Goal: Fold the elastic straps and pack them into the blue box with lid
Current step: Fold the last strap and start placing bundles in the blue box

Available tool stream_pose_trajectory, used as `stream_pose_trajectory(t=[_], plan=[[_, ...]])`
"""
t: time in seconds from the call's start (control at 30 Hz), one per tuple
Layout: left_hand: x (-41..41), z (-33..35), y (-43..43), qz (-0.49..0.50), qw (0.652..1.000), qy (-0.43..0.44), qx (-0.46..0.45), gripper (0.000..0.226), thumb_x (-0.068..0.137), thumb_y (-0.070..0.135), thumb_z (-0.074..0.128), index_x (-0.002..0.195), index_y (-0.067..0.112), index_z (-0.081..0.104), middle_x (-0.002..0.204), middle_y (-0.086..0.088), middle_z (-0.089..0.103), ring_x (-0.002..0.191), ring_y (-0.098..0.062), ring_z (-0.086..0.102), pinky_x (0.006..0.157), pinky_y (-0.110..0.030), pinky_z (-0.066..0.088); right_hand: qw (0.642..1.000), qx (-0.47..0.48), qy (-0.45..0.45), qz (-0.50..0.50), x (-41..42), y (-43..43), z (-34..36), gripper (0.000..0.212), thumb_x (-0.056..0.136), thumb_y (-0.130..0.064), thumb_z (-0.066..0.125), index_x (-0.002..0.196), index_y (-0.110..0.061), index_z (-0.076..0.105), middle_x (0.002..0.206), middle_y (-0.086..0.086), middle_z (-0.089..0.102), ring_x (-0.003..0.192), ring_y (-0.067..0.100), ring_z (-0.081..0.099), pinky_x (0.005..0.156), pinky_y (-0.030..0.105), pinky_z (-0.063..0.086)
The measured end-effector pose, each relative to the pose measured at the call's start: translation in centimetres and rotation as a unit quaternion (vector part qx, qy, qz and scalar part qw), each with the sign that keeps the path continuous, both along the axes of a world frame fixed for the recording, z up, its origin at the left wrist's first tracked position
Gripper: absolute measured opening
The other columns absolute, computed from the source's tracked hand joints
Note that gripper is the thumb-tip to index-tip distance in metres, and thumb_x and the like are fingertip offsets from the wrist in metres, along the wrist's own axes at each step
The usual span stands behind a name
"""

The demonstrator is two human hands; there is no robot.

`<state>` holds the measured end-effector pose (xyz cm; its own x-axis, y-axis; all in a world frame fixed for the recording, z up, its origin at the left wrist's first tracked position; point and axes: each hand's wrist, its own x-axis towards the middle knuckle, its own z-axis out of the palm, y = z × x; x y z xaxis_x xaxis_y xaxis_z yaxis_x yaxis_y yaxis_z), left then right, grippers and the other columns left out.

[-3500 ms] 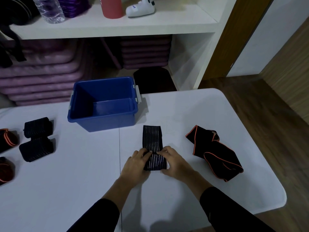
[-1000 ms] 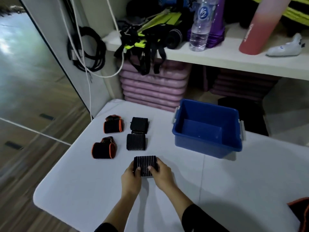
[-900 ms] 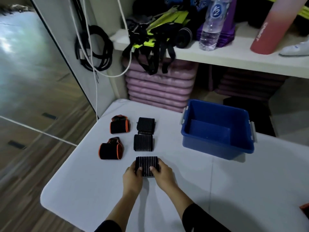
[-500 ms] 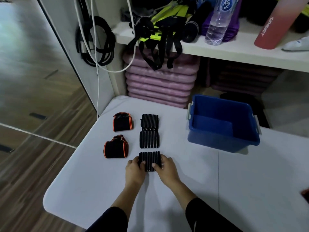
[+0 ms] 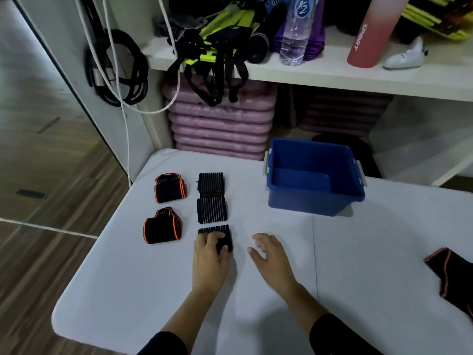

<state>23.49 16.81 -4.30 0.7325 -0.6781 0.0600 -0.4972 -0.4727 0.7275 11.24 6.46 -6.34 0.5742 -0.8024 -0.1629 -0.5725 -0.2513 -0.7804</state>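
Observation:
A folded black ribbed strap (image 5: 222,232) lies on the white table (image 5: 358,265), and my left hand (image 5: 210,254) rests flat on its near half. My right hand (image 5: 271,254) hovers just to the right of it, fingers relaxed and holding nothing. Two more folded black straps (image 5: 212,210) (image 5: 211,184) line up behind it. Two folded orange-edged straps (image 5: 162,229) (image 5: 170,188) lie to their left. The blue box (image 5: 314,198) stands open and empty at the back right. An unfolded orange-edged strap (image 5: 453,278) lies at the right edge.
Behind the table a white shelf (image 5: 320,73) carries a water bottle (image 5: 294,32), a pink bottle (image 5: 368,34) and tangled black and yellow straps (image 5: 215,47). Purple mats (image 5: 220,126) are stacked below. The table's left edge drops to a wooden floor. No lid is visible.
My right hand has let go of the folded black strap and drawn away to the right. My left hand stays on the strap. The camera has swung slightly right.

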Motion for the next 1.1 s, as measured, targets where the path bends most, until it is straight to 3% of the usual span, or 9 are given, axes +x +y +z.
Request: stream_pose_trajectory(t=[0.13,0.23,0.3,0.43,0.57,0.67,0.8,0.93,1.1], plan=[[-3.2,-0.2,-2.7,-0.066,0.997,0.024,-0.002,0.024,0.083,0.002,0.055,0.101,0.015,0.063,0.095,0.005,0.049,0.087,-0.017,0.053,0.082,-0.031,0.049,0.997,-0.034,0.000,-0.063,-5.1,-1.5,0.1,0.027,0.089,-0.034,0.059,0.115,-0.029,0.057,0.116,-0.011,0.057,0.105,0.009,0.057,0.094,0.030,0.051],[-6.7,-0.4,-5.3,-0.108,0.991,0.073,0.022,0.022,0.083,0.002,0.053,0.088,0.020,0.065,0.086,0.013,0.054,0.073,-0.002,0.054,0.073,-0.013,0.046,0.992,-0.066,-0.010,-0.110,-10.4,-3.3,0.3,0.022,0.091,-0.030,0.056,0.113,-0.024,0.060,0.114,-0.007,0.061,0.104,0.010,0.059,0.094,0.027,0.050],[-9.6,-0.9,-7.0,-0.142,0.983,0.102,0.053,0.023,0.084,0.005,0.052,0.084,0.023,0.067,0.087,0.010,0.061,0.074,0.000,0.057,0.066,-0.004,0.040,0.986,-0.084,-0.003,-0.147,-14.7,-4.6,0.4,0.022,0.092,-0.028,0.053,0.110,-0.021,0.062,0.111,-0.005,0.063,0.103,0.011,0.059,0.094,0.023,0.046],[-17.3,-2.1,-10.6,-0.210,0.964,0.144,0.081,0.024,0.083,0.009,0.054,0.083,0.028,0.068,0.093,0.005,0.069,0.079,-0.008,0.064,0.075,-0.020,0.051,0.966,-0.103,0.000,-0.237,-24.4,-7.0,0.6,0.029,0.087,-0.032,0.048,0.105,-0.017,0.065,0.104,0.000,0.067,0.098,0.017,0.061,0.089,0.025,0.044],[-25.7,-2.7,-14.6,-0.262,0.949,0.149,0.088,0.022,0.083,0.014,0.055,0.083,0.031,0.068,0.092,0.007,0.071,0.079,-0.006,0.065,0.075,-0.015,0.049,0.944,-0.110,-0.021,-0.311,-33.5,-9.0,1.0,0.028,0.083,-0.030,0.047,0.098,-0.015,0.065,0.087,-0.005,0.062,0.086,0.015,0.058,0.078,0.027,0.043],[-31.2,-2.8,-17.2,-0.293,0.940,0.156,0.084,0.021,0.082,0.015,0.055,0.082,0.031,0.068,0.091,0.010,0.071,0.080,-0.004,0.065,0.078,-0.018,0.050,0.938,-0.119,-0.017,-0.325,-38.8,-10.7,1.0,0.015,0.087,-0.015,0.055,0.097,-0.012,0.066,0.075,-0.017,0.050,0.071,0.008,0.052,0.069,0.020,0.039],[-37.4,-2.2,-19.8,-0.346,0.924,0.149,0.070,0.023,0.080,0.012,0.057,0.077,0.034,0.065,0.087,0.010,0.069,0.072,-0.001,0.062,0.072,-0.016,0.050,0.931,-0.159,-0.011,-0.328,-44.2,-12.4,0.9,0.012,0.088,-0.011,0.060,0.097,-0.013,0.066,0.080,-0.010,0.055,0.069,0.001,0.051,0.066,0.009,0.039],[-42.4,-1.5,-21.2,-0.342,0.924,0.159,0.061,0.018,0.077,0.013,0.063,0.092,0.024,0.064,0.087,0.004,0.065,0.077,-0.009,0.062,0.074,-0.019,0.050,0.927,-0.194,-0.008,-0.321,-48.8,-13.7,0.8,0.013,0.087,-0.006,0.059,0.097,-0.011,0.066,0.087,0.000,0.065,0.075,0.011,0.058,0.068,0.025,0.049],[-45.7,-1.4,-20.9,-0.412,0.894,0.137,0.109,0.026,0.072,0.021,0.071,0.096,0.020,0.062,0.089,0.003,0.061,0.076,-0.004,0.056,0.066,-0.008,0.041,0.926,-0.157,-0.007,-0.344,-51.9,-14.3,0.0,0.015,0.089,-0.008,0.055,0.099,-0.007,0.066,0.093,0.006,0.067,0.081,0.016,0.059,0.073,0.025,0.047]])
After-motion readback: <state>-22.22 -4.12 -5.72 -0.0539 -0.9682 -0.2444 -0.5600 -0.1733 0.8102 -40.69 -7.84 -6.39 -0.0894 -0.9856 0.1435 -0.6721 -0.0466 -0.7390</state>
